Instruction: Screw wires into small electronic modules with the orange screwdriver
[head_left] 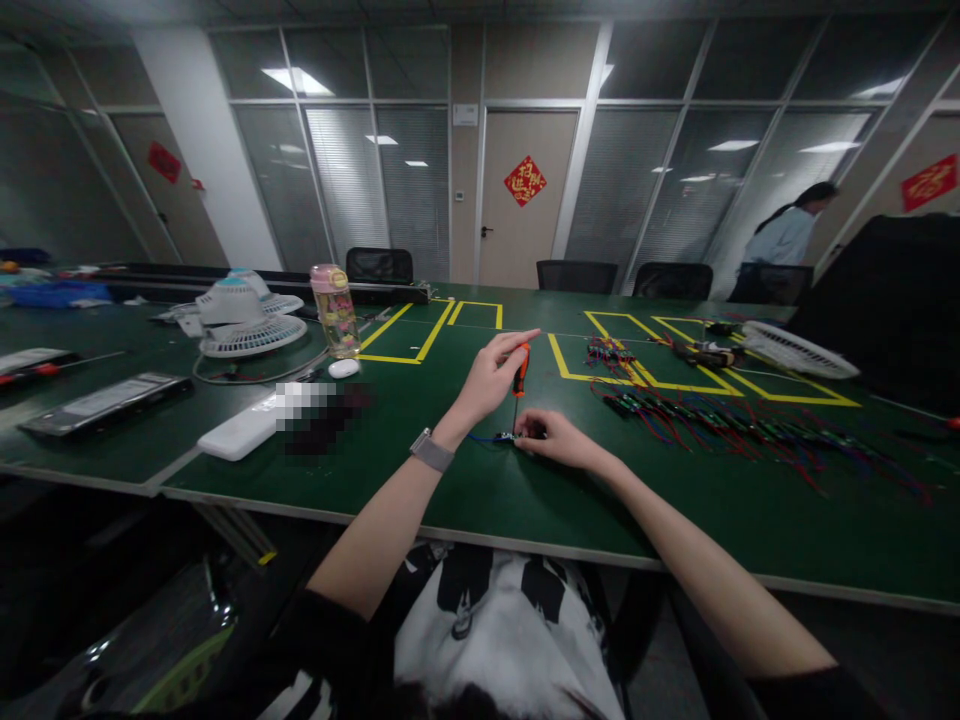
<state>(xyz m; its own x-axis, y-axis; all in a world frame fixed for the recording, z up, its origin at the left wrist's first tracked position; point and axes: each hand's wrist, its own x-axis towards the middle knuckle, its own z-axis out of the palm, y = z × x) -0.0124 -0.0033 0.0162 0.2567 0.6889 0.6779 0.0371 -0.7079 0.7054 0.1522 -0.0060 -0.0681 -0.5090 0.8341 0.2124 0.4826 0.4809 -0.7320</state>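
My left hand, a watch on its wrist, is closed around the top of an orange-and-black screwdriver. The screwdriver stands upright, its thin shaft pointing down at a small circuit board on the table. Beside the shaft, my right hand pinches the board's right side with bent fingers. A blue wire runs out of the board to the left. The exact spot where the tip meets the board is too small to make out.
Several wired circuit boards lie in a row on the green table at right. A power bank-like white block, a bottle and fan parts stand at left. Yellow tape marks the far side. A person is beyond.
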